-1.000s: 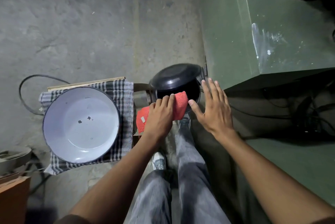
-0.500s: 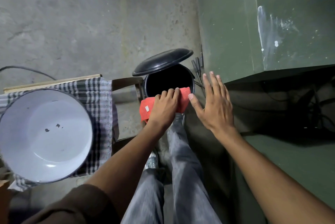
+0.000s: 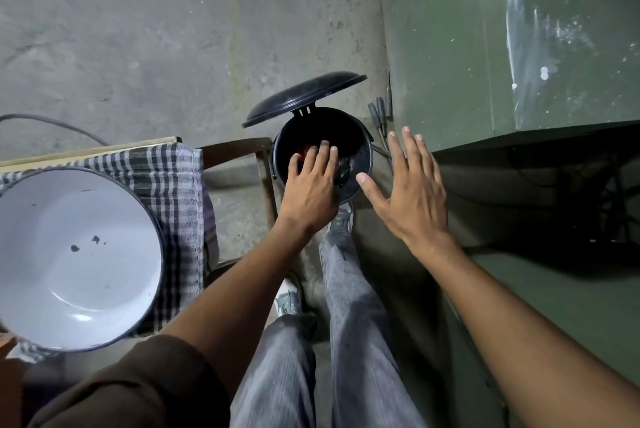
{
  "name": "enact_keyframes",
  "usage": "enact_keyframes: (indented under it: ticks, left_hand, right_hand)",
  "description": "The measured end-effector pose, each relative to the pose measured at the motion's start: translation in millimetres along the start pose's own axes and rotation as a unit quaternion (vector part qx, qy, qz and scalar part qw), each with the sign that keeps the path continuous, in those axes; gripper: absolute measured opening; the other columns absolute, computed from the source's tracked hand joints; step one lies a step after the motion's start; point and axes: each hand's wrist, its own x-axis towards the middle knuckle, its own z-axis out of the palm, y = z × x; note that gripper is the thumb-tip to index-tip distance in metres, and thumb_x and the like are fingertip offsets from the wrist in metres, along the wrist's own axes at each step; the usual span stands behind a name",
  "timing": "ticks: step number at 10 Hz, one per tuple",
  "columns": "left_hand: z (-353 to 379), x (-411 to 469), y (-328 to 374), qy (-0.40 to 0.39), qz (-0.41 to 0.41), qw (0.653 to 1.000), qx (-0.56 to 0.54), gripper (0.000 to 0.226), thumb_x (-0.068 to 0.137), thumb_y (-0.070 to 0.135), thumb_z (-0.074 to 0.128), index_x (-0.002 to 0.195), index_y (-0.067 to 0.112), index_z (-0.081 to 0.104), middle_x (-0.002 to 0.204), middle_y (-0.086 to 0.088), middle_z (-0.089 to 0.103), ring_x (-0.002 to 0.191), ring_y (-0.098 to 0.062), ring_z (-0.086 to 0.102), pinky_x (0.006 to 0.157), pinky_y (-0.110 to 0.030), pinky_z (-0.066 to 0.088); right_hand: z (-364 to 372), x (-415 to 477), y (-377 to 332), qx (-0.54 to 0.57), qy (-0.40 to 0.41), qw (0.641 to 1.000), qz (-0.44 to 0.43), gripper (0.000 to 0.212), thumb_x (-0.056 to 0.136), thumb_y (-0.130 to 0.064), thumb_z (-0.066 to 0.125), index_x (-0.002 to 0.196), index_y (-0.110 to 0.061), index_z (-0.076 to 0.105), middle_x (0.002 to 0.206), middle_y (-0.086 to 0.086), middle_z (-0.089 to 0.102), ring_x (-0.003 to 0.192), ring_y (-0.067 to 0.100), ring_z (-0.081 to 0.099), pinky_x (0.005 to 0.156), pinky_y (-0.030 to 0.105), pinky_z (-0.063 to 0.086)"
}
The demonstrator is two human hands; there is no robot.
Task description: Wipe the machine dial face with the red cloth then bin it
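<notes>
While your left hand (image 3: 311, 185) is hanging flat over the open bin (image 3: 363, 136), fingers loose and gripping nothing, the red cloth (image 3: 302, 152) is showing as a sliver inside at 10 o'clock of the mouth. Your right hand (image 3: 408, 192) is hovering spread and empty at the bin's 3 o'clock. Binning is looking nearly done; lid (image 3: 304, 98) is standing up, wants closing.

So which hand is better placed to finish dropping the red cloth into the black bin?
Left. The left hand already reaches into the open round black bin, over the red cloth; the right hand hovers spread beside it.
</notes>
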Motion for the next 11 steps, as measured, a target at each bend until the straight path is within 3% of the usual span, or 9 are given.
enact_keyframes:
  ticks: [2, 5, 7, 11]
  left_hand:
    - [-17, -11, -9, 0.066, -0.022, 0.997, -0.025, 0.079, 0.102, 0.055, 0.045, 0.166, 0.017, 0.021, 0.173, -0.014, 0.023, 0.158, -0.036, 0.026, 0.124, -0.066, 0.024]
    - [-76, -39, -18, 0.132, -0.03, 0.991, -0.018, 0.079, 0.099, 0.064, 0.04, 0.167, 0.031, 0.017, 0.174, -0.011, 0.021, 0.158, -0.037, 0.027, 0.119, -0.074, 0.026]
    - [-159, -65, -11, 0.175, -0.04, 0.984, -0.015, 0.084, 0.097, 0.072, 0.035, 0.168, 0.034, 0.011, 0.176, -0.011, 0.016, 0.159, -0.039, 0.023, 0.121, -0.075, 0.021]
    - [-329, -131, 47, 0.348, 0.059, 0.935, 0.021, 0.082, 0.096, 0.071, 0.038, 0.166, 0.032, 0.021, 0.171, -0.013, 0.029, 0.154, -0.04, 0.034, 0.117, -0.073, 0.028]
  right_hand:
    - [-12, -2, -15, 0.007, 0.017, 1.0, -0.005, 0.097, 0.099, -0.079, 0.029, 0.173, -0.017, 0.017, 0.182, 0.011, 0.015, 0.169, 0.028, 0.012, 0.136, 0.046, 0.017]
    - [-46, -23, -34, 0.015, 0.041, 0.999, -0.019, 0.094, 0.1, -0.078, 0.029, 0.173, -0.02, 0.018, 0.182, 0.009, 0.016, 0.17, 0.027, 0.011, 0.137, 0.049, 0.012]
    - [-118, -45, -55, 0.017, 0.103, 0.995, -0.008, 0.096, 0.098, -0.079, 0.031, 0.173, -0.02, 0.018, 0.182, 0.008, 0.014, 0.17, 0.028, 0.01, 0.136, 0.052, 0.016]
    - [-297, -122, -69, 0.01, 0.274, 0.961, 0.021, 0.096, 0.099, -0.077, 0.036, 0.173, -0.02, 0.016, 0.183, 0.011, 0.01, 0.17, 0.03, 0.01, 0.137, 0.052, 0.015]
